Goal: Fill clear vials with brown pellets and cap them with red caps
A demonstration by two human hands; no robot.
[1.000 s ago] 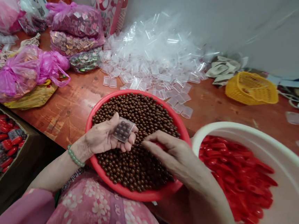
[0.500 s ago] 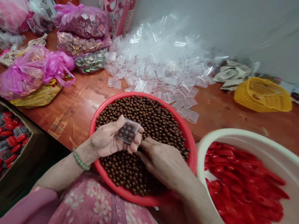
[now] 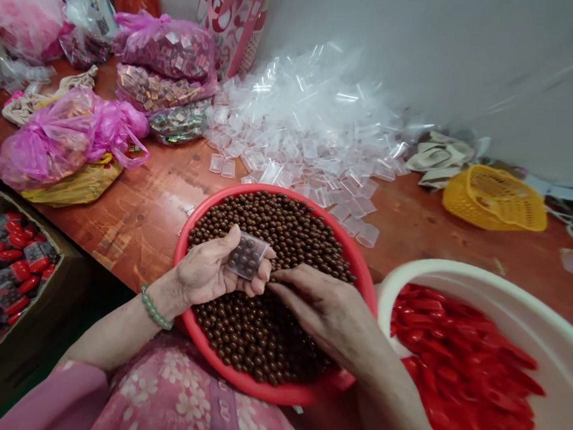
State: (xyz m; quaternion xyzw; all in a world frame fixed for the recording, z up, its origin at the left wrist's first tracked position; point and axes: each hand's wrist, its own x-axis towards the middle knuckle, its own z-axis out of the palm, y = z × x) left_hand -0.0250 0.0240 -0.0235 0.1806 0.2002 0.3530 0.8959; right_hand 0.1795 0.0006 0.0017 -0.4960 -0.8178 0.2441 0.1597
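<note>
My left hand point(image 3: 214, 265), with a green bead bracelet on its wrist, holds a small clear plastic box point(image 3: 247, 255) between thumb and fingers. Several brown balls show inside the box. Close to the box's right end, my right hand point(image 3: 316, 301) has thumb and fingers pinched together; a brown ball seems to show at the fingertips. Both hands are over a red basin point(image 3: 362, 265) filled with glossy brown balls point(image 3: 280, 224). The basin rests in front of my lap at the table's edge.
A white tub point(image 3: 462, 269) of red plastic pieces point(image 3: 458, 370) stands at the right. Clear boxes point(image 3: 298, 136) are heaped behind the basin. A yellow basket point(image 3: 493, 199) sits at the back right. Pink bags point(image 3: 165, 47) lie back left, above a carton point(image 3: 67, 283) of filled red-ended boxes.
The view has shifted slightly. My right hand has stayed beside the clear box, its fingers now lifted a little and pinched at the box's end. My left hand still holds the box.
</note>
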